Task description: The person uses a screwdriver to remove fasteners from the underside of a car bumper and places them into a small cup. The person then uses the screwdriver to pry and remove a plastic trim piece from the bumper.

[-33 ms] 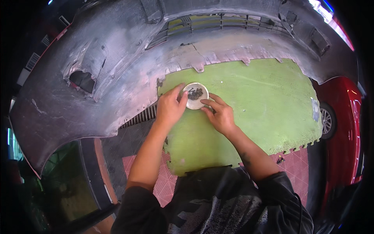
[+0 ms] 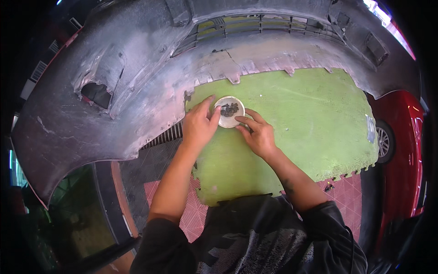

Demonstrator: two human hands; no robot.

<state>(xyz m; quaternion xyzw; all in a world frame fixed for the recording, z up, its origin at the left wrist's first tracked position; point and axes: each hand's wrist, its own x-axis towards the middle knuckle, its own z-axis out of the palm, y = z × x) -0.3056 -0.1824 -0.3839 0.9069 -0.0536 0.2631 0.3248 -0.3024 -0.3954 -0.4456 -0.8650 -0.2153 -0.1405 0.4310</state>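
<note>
A small round white bowl sits over a green foam mat. In it lies a heap of small dark fasteners, which look like screws or clips. My left hand grips the bowl's left side, its thumb across the rim. From the lower right, my right hand pinches the rim between thumb and fingers. Whether the bowl rests on the mat or is held just above it, I cannot tell.
A large scuffed dark car bumper arches around the far and left sides of the mat. On the right stands a red car with its wheel showing. Red floor tiles show below the mat.
</note>
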